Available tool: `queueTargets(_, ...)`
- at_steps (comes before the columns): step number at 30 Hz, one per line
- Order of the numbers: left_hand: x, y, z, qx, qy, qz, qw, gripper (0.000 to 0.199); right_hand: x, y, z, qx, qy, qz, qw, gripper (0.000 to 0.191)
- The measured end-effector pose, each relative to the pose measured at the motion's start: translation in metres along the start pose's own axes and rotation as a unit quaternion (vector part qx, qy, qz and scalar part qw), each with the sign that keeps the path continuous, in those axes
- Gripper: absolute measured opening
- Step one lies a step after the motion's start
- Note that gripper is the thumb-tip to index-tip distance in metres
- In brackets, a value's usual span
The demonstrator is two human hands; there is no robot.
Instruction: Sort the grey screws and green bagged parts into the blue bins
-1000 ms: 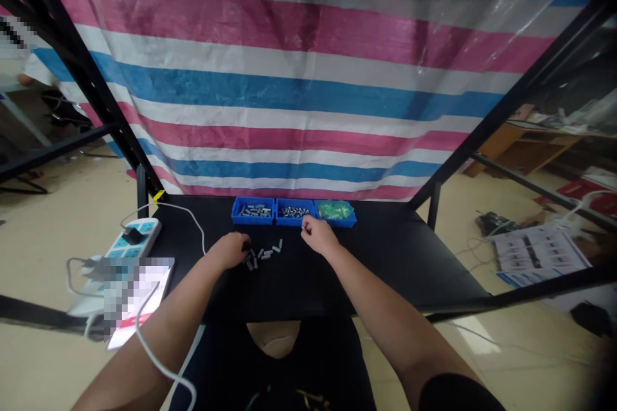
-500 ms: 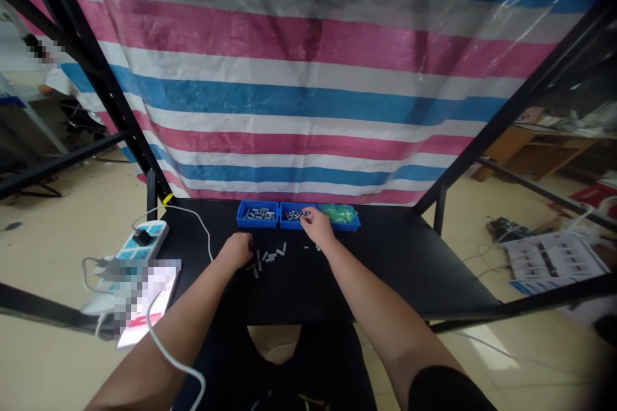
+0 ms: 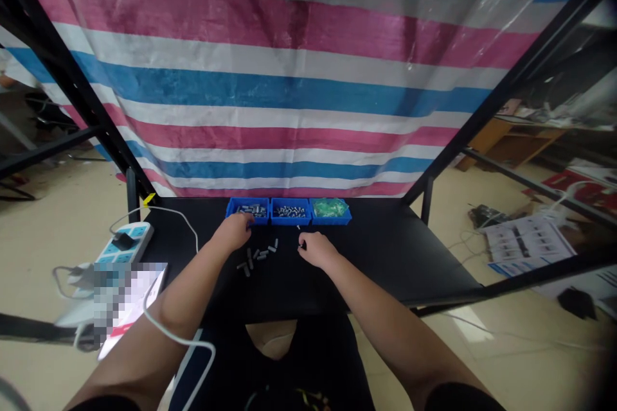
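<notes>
1. Cylinders point(image 3: 276, 244), short and grey, lie loose near the centre of the frame, just below the blue bins, on the black tabletop point(image 3: 380, 257). Their round sides make rolling likely, should a wrist or forearm brush them.

2. Left hand point(image 3: 234, 232), left of centre, reaches the front edge of the leftmost bin point(image 3: 260, 221), which holds similar grey pieces. Its fingers are curled; whether they grip anything cannot be told. A low knuckle could catch the rim and tip or shift the bin.

3. Right hand point(image 3: 318, 249), right of centre, is clear of the tabletop's loose cylinders. Thumb and forefinger nearly meet; a tiny piece may sit between them, too small to confirm. So slight a pinch could let such a piece drop.

4. Small screw-like piece point(image 3: 298, 227) lies just in front of the middle bin point(image 3: 290, 221), above the right hand in the frame. Its slightness, and its low contrast with nearby clutter, could leave it overlooked or knocked aside.

5. White cable point(image 3: 207, 345) loops across the lower left, by the left forearm point(image 3: 186, 298). A snag there could jerk the arm and scatter the cylinders.
</notes>
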State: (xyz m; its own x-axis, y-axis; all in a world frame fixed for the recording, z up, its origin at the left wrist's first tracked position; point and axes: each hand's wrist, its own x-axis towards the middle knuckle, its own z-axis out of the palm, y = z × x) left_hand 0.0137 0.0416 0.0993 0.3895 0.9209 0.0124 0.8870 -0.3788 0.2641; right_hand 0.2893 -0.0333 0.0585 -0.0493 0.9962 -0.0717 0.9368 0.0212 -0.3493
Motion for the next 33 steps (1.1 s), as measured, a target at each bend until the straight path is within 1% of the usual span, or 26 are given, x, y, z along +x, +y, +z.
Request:
queueTargets(2, -0.015, -0.003, 0.009, 0.008, -0.054, -0.002, 0.999, 0.03, -0.001, 0.0, 0.002, 0.004, -0.003, -0.003, 1.0, 0.011)
queueTargets(4, -0.027, -0.003, 0.018, 0.013, -0.081, -0.01, 0.997, 0.031, -0.001, -0.001, 0.004, 0.014, -0.003, -0.01, 1.0, 0.01)
queueTargets(5, -0.031, -0.001, 0.022, 0.015, -0.087, -0.019, 0.996, 0.031, 0.0, -0.002, 0.005, 0.021, -0.001, -0.015, 1.0, 0.01)
queueTargets(7, -0.034, 0.005, 0.029, 0.02, -0.087, -0.044, 0.995, 0.032, 0.005, -0.006, 0.005, 0.041, 0.014, -0.028, 0.999, 0.011)
queueTargets(10, -0.031, 0.012, 0.034, 0.031, -0.085, -0.076, 0.993, 0.025, 0.021, -0.014, 0.002, 0.078, 0.064, -0.045, 0.994, 0.014)
queueTargets(13, -0.028, 0.016, 0.034, 0.041, -0.086, -0.092, 0.991, 0.019, 0.045, -0.02, -0.003, 0.107, 0.12, -0.044, 0.986, 0.025)
queueTargets(16, -0.029, 0.016, 0.034, 0.046, -0.081, -0.103, 0.99, 0.02, 0.061, -0.018, -0.007, 0.116, 0.151, -0.035, 0.981, 0.038)
queueTargets(18, -0.032, 0.015, 0.034, 0.045, -0.075, -0.106, 0.99, 0.023, 0.061, -0.013, -0.008, 0.107, 0.16, -0.028, 0.981, 0.036)
queueTargets(21, -0.035, 0.014, 0.031, 0.043, -0.061, -0.109, 0.991, 0.023, 0.046, -0.002, -0.006, 0.068, 0.165, -0.012, 0.984, 0.02)
queueTargets(22, -0.035, 0.013, 0.029, 0.043, -0.054, -0.109, 0.992, 0.022, 0.04, 0.001, -0.005, 0.05, 0.165, -0.005, 0.985, 0.017)
queueTargets(24, -0.028, 0.013, 0.021, 0.04, -0.035, -0.106, 0.993, 0.022, 0.029, 0.006, -0.003, 0.016, 0.159, 0.009, 0.987, 0.015)
queueTargets(27, -0.005, 0.015, 0.005, 0.034, 0.009, -0.094, 0.995, 0.024, 0.023, 0.006, 0.002, -0.029, 0.143, 0.027, 0.989, 0.016)
queueTargets(29, 0.015, 0.018, -0.004, 0.03, 0.039, -0.086, 0.995, 0.028, 0.025, 0.002, 0.004, -0.052, 0.132, 0.037, 0.989, 0.021)
queueTargets(31, 0.031, 0.02, -0.009, 0.025, 0.053, -0.081, 0.995, 0.03, 0.03, -0.004, 0.007, -0.072, 0.122, 0.049, 0.989, 0.025)
queueTargets(33, 0.039, 0.02, -0.01, 0.022, 0.061, -0.074, 0.995, 0.032, 0.035, -0.009, 0.009, -0.086, 0.112, 0.061, 0.988, 0.026)
